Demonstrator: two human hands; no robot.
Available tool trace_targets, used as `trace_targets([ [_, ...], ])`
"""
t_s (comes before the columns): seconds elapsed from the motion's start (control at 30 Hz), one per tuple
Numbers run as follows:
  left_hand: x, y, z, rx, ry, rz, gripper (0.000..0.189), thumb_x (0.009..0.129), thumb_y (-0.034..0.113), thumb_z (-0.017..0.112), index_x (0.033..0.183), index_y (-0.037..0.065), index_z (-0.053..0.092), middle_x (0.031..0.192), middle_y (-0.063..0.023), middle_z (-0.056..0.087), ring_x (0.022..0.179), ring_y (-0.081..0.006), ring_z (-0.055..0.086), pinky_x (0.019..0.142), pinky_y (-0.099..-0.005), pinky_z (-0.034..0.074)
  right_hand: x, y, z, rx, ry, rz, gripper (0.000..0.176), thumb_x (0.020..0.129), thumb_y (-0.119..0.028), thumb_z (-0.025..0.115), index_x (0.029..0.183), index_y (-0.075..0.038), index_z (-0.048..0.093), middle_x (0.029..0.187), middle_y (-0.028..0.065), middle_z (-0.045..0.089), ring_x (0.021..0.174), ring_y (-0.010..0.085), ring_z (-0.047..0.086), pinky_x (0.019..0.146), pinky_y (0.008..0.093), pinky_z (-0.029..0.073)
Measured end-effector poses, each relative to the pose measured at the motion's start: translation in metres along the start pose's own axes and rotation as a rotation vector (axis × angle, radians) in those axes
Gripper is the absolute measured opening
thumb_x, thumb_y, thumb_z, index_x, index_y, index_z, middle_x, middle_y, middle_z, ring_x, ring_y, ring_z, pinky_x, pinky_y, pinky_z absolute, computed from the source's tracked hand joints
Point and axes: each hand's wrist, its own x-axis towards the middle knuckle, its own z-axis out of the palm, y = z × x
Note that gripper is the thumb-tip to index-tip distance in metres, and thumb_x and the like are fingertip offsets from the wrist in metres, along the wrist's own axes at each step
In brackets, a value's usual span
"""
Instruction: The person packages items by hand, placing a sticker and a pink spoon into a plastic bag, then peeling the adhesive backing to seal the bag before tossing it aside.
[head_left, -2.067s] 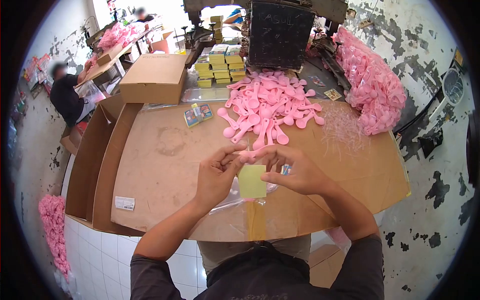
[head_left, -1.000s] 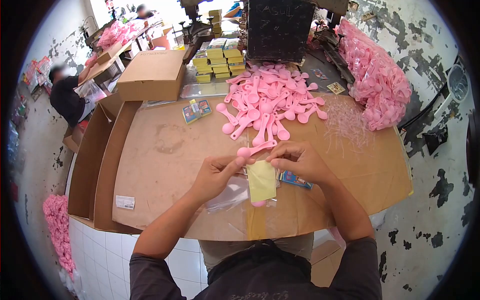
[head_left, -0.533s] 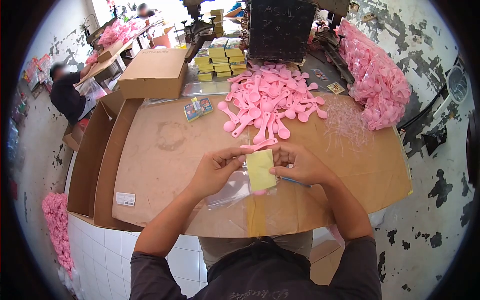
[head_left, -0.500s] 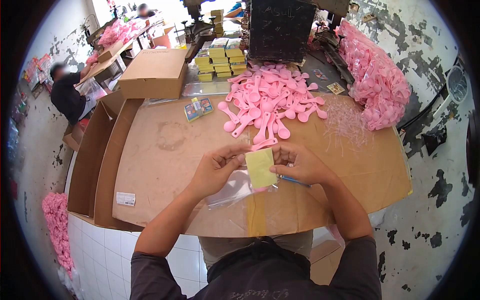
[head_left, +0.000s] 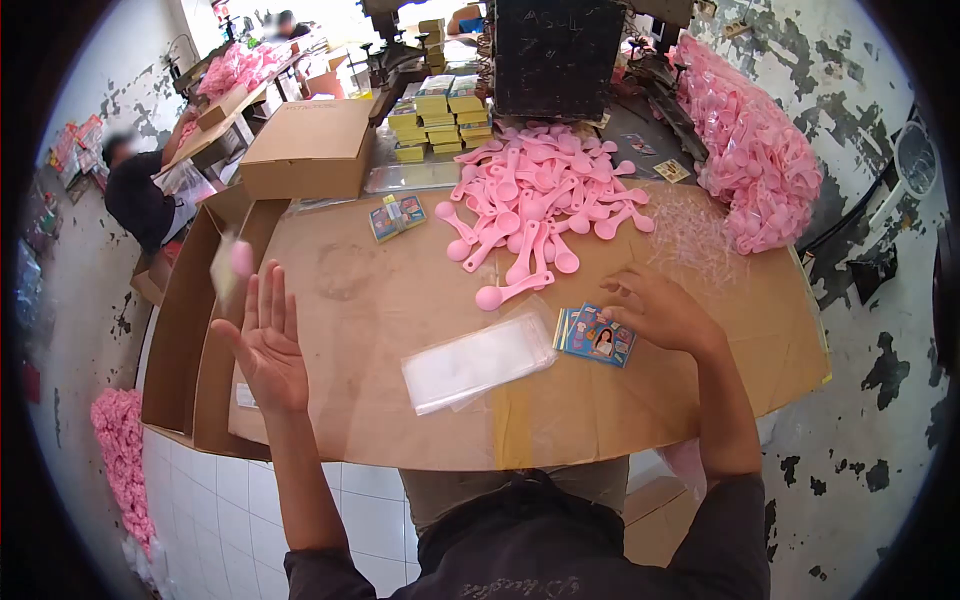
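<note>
My left hand (head_left: 265, 345) is raised at the left side of the cardboard-covered table, palm showing and fingers stretched out. Just beyond its fingertips, a blurred small packet (head_left: 232, 262) with a pink scoop and a pale card is in the air by the long cardboard box (head_left: 190, 330). My right hand (head_left: 655, 312) hovers at the right with loosely bent, spread fingers, their tips right at a small pile of blue picture cards (head_left: 597, 337). Between my hands lies a stack of clear plastic bags (head_left: 480, 362). A single pink scoop (head_left: 513, 290) rests just beyond the bags.
Loose pink scoops (head_left: 540, 195) are heaped at the table's back. A banded card bundle (head_left: 397, 217), a closed carton (head_left: 308, 150) and stacked card bundles (head_left: 440, 110) stand left of them. Bagged scoops (head_left: 750, 150) and plastic shreds (head_left: 700, 235) are at right. A person (head_left: 145, 190) works at far left.
My hands have parted. The yellow-backed card and scoop have left them; my left hand has swung left and opened, the packet flying beyond it. My right hand has moved right to the cards.
</note>
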Motion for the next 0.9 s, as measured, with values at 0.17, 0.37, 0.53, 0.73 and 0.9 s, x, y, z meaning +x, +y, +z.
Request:
trace_targets([
  [0.17,-0.005,-0.032,0.006,0.597,-0.374,-0.182,0.047,0.105,0.033,0.057,0.144,0.007,0.054,0.129,-0.0073,0.066,0.110,-0.0176,0.065,0.095,-0.0296,0.049,-0.002,0.019,0.002,-0.053,-0.134,-0.042,0.041,0.084,-0.024,0.084,0.115,-0.002,0.070,0.106,0.0134,0.066,0.097,0.0256,0.066,0.084,0.0380,0.053],
  [0.37,-0.031,-0.099,0.084,1.323,-0.920,0.092,0.035,0.088,0.025,0.080,0.114,0.004,0.070,0.098,-0.0078,0.067,0.086,-0.0188,0.065,0.082,-0.0316,0.051,0.003,0.016,0.002,0.203,-0.153,0.097,0.028,0.082,-0.013,0.082,0.103,-0.002,0.067,0.098,0.0102,0.067,0.088,0.0213,0.065,0.076,0.0355,0.052],
  [0.53,-0.031,-0.141,0.086,1.327,-0.938,0.344,0.025,0.085,0.021,0.080,0.098,0.004,0.068,0.095,-0.0122,0.063,0.082,-0.0251,0.065,0.074,-0.0377,0.052,0.003,0.020,0.005,0.338,-0.033,0.083,0.021,0.086,-0.009,0.078,0.102,-0.002,0.067,0.094,0.0064,0.069,0.084,0.0159,0.064,0.072,0.0334,0.052],
  [0.73,-0.024,-0.134,0.084,1.019,-0.805,-0.256,0.021,0.088,0.014,0.080,0.099,0.001,0.067,0.087,-0.0055,0.068,0.072,-0.0137,0.064,0.068,-0.0306,0.052,0.011,0.005,0.010,0.369,0.109,-0.002,0.020,0.089,-0.005,0.072,0.107,0.001,0.067,0.095,0.0101,0.070,0.085,0.0189,0.068,0.079,0.0337,0.055],
  [0.9,-0.015,-0.129,0.081,0.697,-0.788,-0.497,0.025,0.097,0.014,0.075,0.116,-0.001,0.069,0.096,-0.0031,0.073,0.086,-0.0078,0.067,0.077,-0.0246,0.053,0.017,-0.009,0.033,0.410,0.174,-0.011,0.024,0.090,-0.005,0.071,0.114,0.000,0.069,0.096,0.0102,0.071,0.087,0.0171,0.069,0.079,0.0329,0.055],
])
